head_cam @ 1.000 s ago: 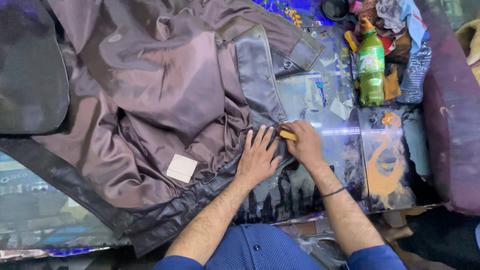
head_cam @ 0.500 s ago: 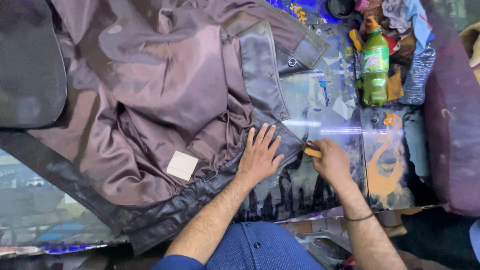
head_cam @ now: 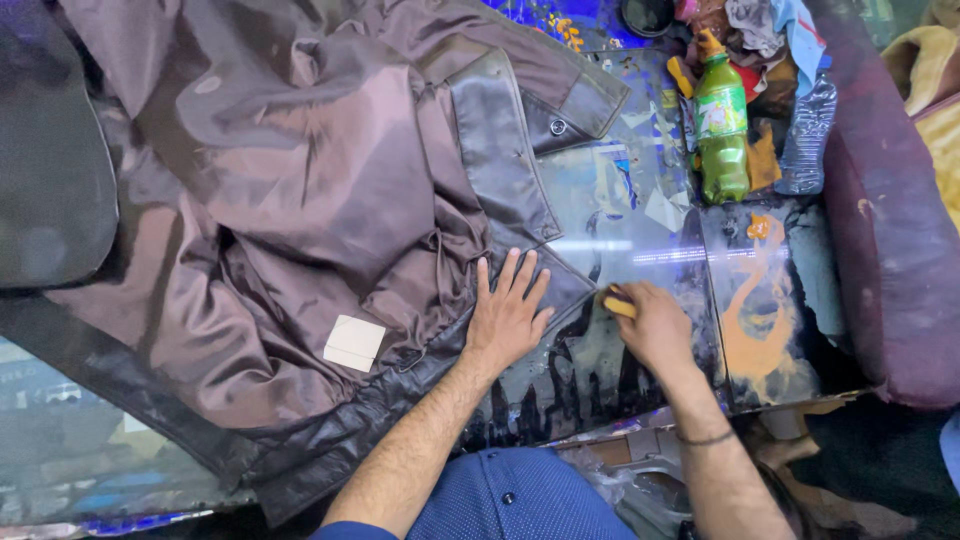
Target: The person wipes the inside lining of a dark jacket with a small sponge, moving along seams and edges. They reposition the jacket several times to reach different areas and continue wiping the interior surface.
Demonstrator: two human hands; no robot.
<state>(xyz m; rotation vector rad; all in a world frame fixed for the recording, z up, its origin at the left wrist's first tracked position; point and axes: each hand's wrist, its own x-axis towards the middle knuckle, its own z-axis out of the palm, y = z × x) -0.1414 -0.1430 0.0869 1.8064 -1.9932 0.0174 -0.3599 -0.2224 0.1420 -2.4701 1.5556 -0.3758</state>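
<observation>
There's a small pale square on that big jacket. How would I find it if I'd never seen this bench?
Start at the brown leather jacket spread open, lining up, across the glossy table. Follow the shiny brown lining toward its lower edge, left of the flat-pressed left hand. The label lies there: a small cream square, the only pale patch on the dark lining.

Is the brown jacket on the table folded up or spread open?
Spread open. The brown jacket lies inside out on the table, its shiny lining up, with the left hand flat on its edge.
</observation>
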